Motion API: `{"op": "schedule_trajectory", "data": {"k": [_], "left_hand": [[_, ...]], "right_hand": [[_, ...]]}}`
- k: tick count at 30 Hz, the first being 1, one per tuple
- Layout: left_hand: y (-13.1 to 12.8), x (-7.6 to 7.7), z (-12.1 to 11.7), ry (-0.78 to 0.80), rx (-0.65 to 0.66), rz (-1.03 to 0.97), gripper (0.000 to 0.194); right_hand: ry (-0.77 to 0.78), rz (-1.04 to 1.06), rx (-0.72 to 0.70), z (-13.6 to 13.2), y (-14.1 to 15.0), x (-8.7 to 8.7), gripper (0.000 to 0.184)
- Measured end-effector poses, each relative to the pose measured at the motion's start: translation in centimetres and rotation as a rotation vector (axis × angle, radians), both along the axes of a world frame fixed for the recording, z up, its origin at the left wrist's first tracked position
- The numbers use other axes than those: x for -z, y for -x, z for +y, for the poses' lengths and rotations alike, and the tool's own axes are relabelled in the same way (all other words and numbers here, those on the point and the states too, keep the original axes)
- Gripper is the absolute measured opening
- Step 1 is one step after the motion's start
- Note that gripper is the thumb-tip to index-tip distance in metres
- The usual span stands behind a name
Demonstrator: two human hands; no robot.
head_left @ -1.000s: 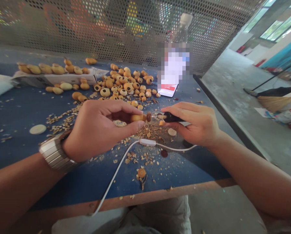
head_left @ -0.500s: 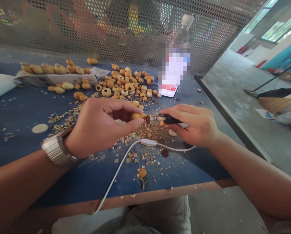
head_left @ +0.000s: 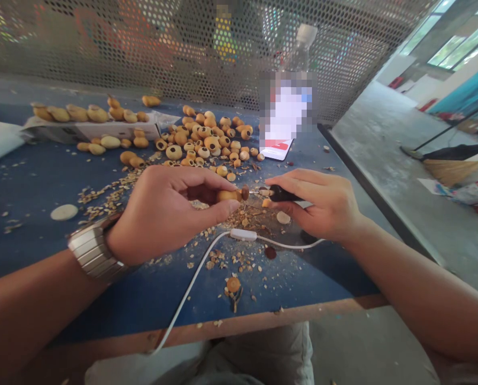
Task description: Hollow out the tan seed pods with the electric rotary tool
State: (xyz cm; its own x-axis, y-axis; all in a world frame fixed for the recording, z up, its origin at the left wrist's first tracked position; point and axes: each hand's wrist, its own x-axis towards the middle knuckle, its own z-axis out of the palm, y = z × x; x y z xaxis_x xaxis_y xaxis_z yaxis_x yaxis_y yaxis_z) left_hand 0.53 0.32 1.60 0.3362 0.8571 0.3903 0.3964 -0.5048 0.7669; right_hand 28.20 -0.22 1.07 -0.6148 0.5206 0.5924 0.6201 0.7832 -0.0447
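A tan bead (head_left: 229,195) is gripped between thumb and fingers of the left hand (head_left: 164,214), its dark end turned toward a small black-handled electric drill (head_left: 283,193) held closed in the right hand (head_left: 319,206), the bit just beside it. Holes are already cut in many beads of the heap (head_left: 201,141) beyond the hands; others show none from this view. Shavings (head_left: 239,219) are strewn across the blue surface (head_left: 34,256) beneath the hands.

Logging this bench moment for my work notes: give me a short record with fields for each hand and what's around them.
left hand: holds a tan hollow bead
right hand: holds a black-handled corded tool
cable: white cable with inline switch
left wrist: metal wristwatch
blue table: pile of tan beads, shavings
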Motion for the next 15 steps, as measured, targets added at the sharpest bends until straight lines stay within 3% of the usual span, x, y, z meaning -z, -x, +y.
{"op": "schedule_trajectory", "data": {"k": [15], "left_hand": [[0.01, 0.16, 0.14, -0.020, 0.016, 0.012, 0.011]], "right_hand": [[-0.022, -0.014, 0.004, 0.05, 0.03, 0.02, 0.028]]}}
